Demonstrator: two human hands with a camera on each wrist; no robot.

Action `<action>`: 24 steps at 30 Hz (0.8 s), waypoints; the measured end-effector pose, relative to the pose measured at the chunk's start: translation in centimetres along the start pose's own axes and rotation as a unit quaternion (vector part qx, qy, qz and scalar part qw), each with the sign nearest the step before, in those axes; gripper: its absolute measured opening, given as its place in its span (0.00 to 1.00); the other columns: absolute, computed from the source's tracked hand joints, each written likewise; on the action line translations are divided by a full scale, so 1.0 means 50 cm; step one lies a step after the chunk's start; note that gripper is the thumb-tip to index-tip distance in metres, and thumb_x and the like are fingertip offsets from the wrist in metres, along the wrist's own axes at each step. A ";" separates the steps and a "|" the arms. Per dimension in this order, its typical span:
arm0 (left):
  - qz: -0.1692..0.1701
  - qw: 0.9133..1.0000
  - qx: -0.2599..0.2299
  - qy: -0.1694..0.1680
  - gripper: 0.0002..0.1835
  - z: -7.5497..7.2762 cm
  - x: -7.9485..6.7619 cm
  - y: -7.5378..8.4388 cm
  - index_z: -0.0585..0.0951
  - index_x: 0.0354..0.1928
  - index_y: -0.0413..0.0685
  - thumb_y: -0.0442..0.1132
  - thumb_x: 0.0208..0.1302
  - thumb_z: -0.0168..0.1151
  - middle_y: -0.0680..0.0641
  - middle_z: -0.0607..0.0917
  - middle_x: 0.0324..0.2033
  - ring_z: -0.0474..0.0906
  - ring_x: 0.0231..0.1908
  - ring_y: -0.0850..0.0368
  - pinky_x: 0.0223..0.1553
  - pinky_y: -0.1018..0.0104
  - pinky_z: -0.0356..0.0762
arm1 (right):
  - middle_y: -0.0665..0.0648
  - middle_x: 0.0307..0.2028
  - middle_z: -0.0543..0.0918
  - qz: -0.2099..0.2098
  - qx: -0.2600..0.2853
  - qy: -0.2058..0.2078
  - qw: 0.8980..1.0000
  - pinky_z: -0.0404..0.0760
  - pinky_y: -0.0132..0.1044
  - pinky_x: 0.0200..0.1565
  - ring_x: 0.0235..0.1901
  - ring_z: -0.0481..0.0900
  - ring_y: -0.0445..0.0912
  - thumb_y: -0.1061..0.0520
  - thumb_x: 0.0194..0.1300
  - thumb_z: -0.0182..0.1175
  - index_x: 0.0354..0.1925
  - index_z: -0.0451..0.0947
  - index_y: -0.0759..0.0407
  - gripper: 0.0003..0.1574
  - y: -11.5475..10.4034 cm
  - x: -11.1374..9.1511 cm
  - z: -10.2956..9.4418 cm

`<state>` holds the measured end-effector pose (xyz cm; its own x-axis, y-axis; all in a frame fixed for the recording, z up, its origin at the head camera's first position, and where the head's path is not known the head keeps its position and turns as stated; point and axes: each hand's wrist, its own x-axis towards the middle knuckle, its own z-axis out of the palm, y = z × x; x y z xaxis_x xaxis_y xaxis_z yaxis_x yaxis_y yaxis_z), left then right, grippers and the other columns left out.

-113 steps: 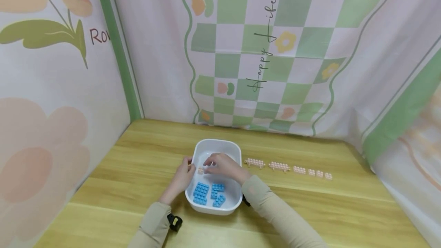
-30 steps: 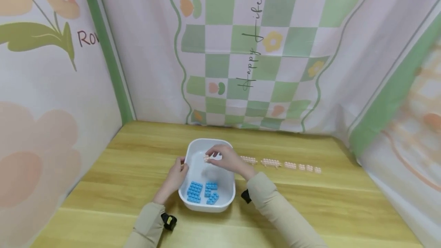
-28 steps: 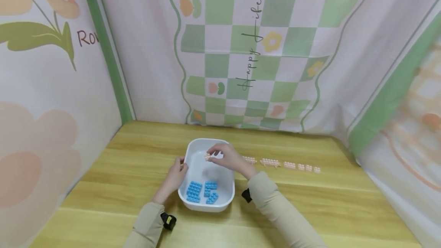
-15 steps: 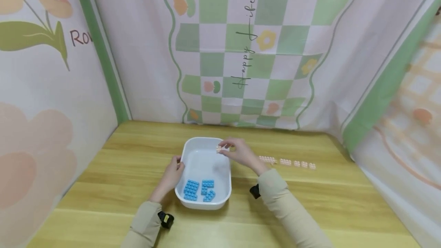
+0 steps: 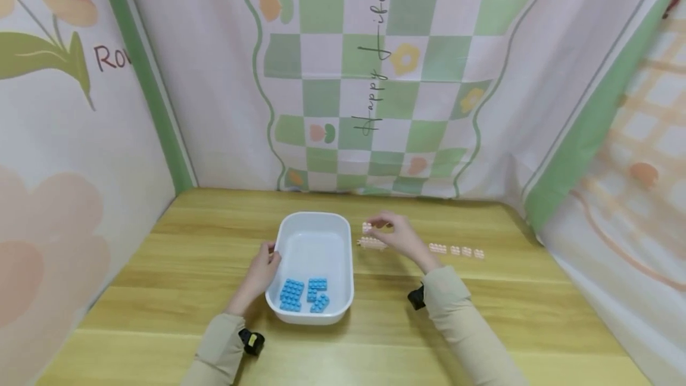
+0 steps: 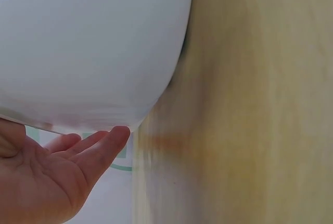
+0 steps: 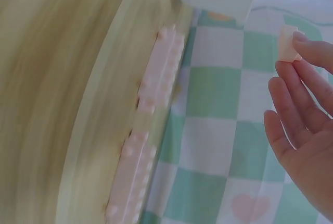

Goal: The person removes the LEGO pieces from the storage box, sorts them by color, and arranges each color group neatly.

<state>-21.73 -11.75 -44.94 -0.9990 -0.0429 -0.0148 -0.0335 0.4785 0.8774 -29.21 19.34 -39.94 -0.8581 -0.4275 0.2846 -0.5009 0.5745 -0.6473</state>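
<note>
My left hand [image 5: 261, 270] holds the left rim of a white plastic tub [image 5: 349, 261]. In the left wrist view its fingers [image 6: 104, 153] lie along the tub's outer wall, and the thumb tip is hidden. My right hand [image 5: 399, 237] pinches a small pale pink toy brick [image 5: 367, 228] between thumb and fingertips, clear of the table. Just below that brick is a long pink piece [image 5: 372, 243] with studs on top. Two such long pieces show end to end in the right wrist view; in the head view my right hand hides the second.
Several blue bricks [image 5: 292, 295] lie at the near end inside the tub. To the right of my right hand, a mid-length pink brick [image 5: 437, 248] and three small pink bricks [image 5: 467, 252] continue the row. A checkered curtain [image 5: 367, 100] hangs behind the wooden table [image 5: 375, 344].
My right hand has picked the small pink brick out of the tub and carried it right, past the rim, over the row. The left hand stays at the tub's rim. The head view has turned right.
</note>
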 end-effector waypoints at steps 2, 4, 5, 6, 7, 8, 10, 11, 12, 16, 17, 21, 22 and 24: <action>0.000 1.000 -0.001 0.000 0.22 0.000 0.000 0.000 0.60 0.62 0.29 0.35 0.71 0.39 0.27 0.64 0.63 0.65 0.62 0.34 0.63 0.45 0.67 | 0.59 0.44 0.83 0.004 -0.002 0.010 1.000 0.76 0.56 0.53 0.45 0.79 0.55 0.57 0.58 0.64 0.47 0.80 0.61 0.18 0.006 -0.008 -0.009; 0.002 1.000 -0.001 0.001 0.22 0.000 -0.001 0.001 0.60 0.62 0.29 0.35 0.71 0.39 0.26 0.64 0.62 0.65 0.62 0.34 0.62 0.45 0.67 | 0.60 0.44 0.84 0.008 -0.006 0.018 1.000 0.76 0.56 0.52 0.45 0.79 0.56 0.57 0.58 0.64 0.47 0.80 0.61 0.18 0.014 -0.016 -0.019; 0.003 1.000 -0.001 0.001 0.22 -0.001 -0.001 0.001 0.60 0.62 0.29 0.35 0.71 0.39 0.26 0.65 0.62 0.65 0.62 0.34 0.62 0.45 0.67 | 0.60 0.44 0.84 0.011 -0.006 0.022 1.000 0.76 0.56 0.52 0.45 0.79 0.56 0.57 0.58 0.64 0.47 0.80 0.61 0.18 0.016 -0.020 -0.025; 0.001 1.000 0.000 0.001 0.22 -0.001 -0.002 0.001 0.60 0.62 0.29 0.35 0.71 0.39 0.26 0.64 0.62 0.65 0.62 0.34 0.62 0.44 0.67 | 0.60 0.44 0.84 0.013 -0.007 0.025 1.000 0.76 0.56 0.52 0.45 0.79 0.56 0.57 0.58 0.64 0.47 0.80 0.62 0.18 0.020 -0.023 -0.030; 0.000 1.000 0.001 0.000 0.22 -0.001 -0.002 0.001 0.59 0.62 0.30 0.36 0.71 0.39 0.26 0.64 0.62 0.65 0.62 0.34 0.62 0.44 0.67 | 0.61 0.44 0.84 0.014 -0.007 0.028 0.999 0.76 0.56 0.52 0.45 0.79 0.56 0.57 0.58 0.64 0.47 0.79 0.62 0.18 0.022 -0.027 -0.035; -0.001 1.000 0.002 -0.002 0.22 -0.001 -0.002 0.001 0.59 0.63 0.30 0.36 0.71 0.39 0.26 0.64 0.63 0.65 0.62 0.34 0.62 0.44 0.67 | 0.61 0.44 0.84 0.017 -0.007 0.031 0.999 0.76 0.56 0.52 0.45 0.79 0.56 0.57 0.58 0.64 0.47 0.79 0.62 0.18 0.026 -0.030 -0.040; -0.005 1.000 0.007 -0.005 0.22 -0.003 -0.003 0.002 0.58 0.63 0.30 0.36 0.72 0.38 0.26 0.64 0.63 0.65 0.62 0.33 0.62 0.44 0.67 | 0.61 0.44 0.84 0.026 -0.008 0.037 0.999 0.76 0.55 0.52 0.45 0.78 0.55 0.56 0.59 0.64 0.47 0.79 0.62 0.19 0.034 -0.037 -0.049; -0.007 1.000 0.009 -0.008 0.23 -0.003 -0.004 0.002 0.58 0.63 0.31 0.37 0.72 0.38 0.27 0.64 0.63 0.65 0.62 0.33 0.62 0.44 0.68 | 0.61 0.44 0.84 0.029 -0.009 0.040 0.999 0.76 0.55 0.53 0.45 0.78 0.55 0.56 0.59 0.63 0.48 0.79 0.62 0.18 0.037 -0.040 -0.054; -0.009 1.000 0.010 -0.009 0.23 -0.004 -0.005 0.003 0.58 0.64 0.31 0.37 0.72 0.38 0.27 0.64 0.63 0.65 0.62 0.34 0.61 0.44 0.68 | 0.61 0.44 0.84 0.031 -0.009 0.043 0.999 0.76 0.55 0.53 0.45 0.78 0.55 0.56 0.59 0.63 0.48 0.79 0.62 0.18 0.041 -0.044 -0.058; -0.009 1.000 0.011 -0.012 0.23 -0.006 -0.007 0.008 0.58 0.64 0.30 0.37 0.72 0.37 0.27 0.64 0.63 0.66 0.61 0.33 0.61 0.44 0.69 | 0.63 0.43 0.84 0.034 -0.010 0.060 0.998 0.75 0.56 0.52 0.45 0.79 0.57 0.57 0.59 0.64 0.48 0.79 0.64 0.18 0.055 -0.059 -0.075; -0.009 1.000 0.011 -0.013 0.23 -0.006 -0.008 0.009 0.58 0.64 0.30 0.37 0.72 0.37 0.27 0.64 0.63 0.66 0.61 0.33 0.61 0.44 0.69 | 0.63 0.43 0.84 0.036 -0.011 0.063 0.997 0.75 0.56 0.52 0.45 0.79 0.57 0.58 0.59 0.64 0.48 0.79 0.64 0.18 0.058 -0.062 -0.079; -0.005 1.000 0.012 -0.012 0.23 -0.007 -0.008 0.008 0.58 0.63 0.30 0.36 0.72 0.37 0.26 0.64 0.63 0.65 0.62 0.33 0.61 0.44 0.68 | 0.63 0.44 0.83 0.052 -0.017 0.072 0.996 0.75 0.56 0.53 0.45 0.79 0.57 0.56 0.60 0.63 0.49 0.78 0.64 0.20 0.070 -0.076 -0.095; -0.006 1.000 0.011 -0.012 0.23 -0.007 -0.008 0.008 0.58 0.63 0.30 0.36 0.72 0.37 0.27 0.64 0.63 0.65 0.62 0.33 0.61 0.44 0.68 | 0.63 0.44 0.83 0.056 -0.016 0.073 0.996 0.75 0.56 0.53 0.45 0.79 0.57 0.56 0.60 0.63 0.49 0.78 0.64 0.20 0.073 -0.079 -0.099; -0.006 1.000 0.009 -0.013 0.23 -0.007 -0.008 0.007 0.58 0.64 0.30 0.37 0.72 0.37 0.27 0.64 0.63 0.65 0.62 0.33 0.61 0.44 0.69 | 0.63 0.45 0.83 0.064 -0.016 0.073 0.995 0.74 0.56 0.54 0.46 0.79 0.57 0.55 0.60 0.63 0.50 0.77 0.64 0.21 0.080 -0.086 -0.107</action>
<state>-21.35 -11.88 -44.44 -0.9989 -0.0263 -0.0382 -0.0462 0.4945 0.8679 -28.11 27.19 -39.99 -0.9210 -0.2452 0.3028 -0.3884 0.6403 -0.6627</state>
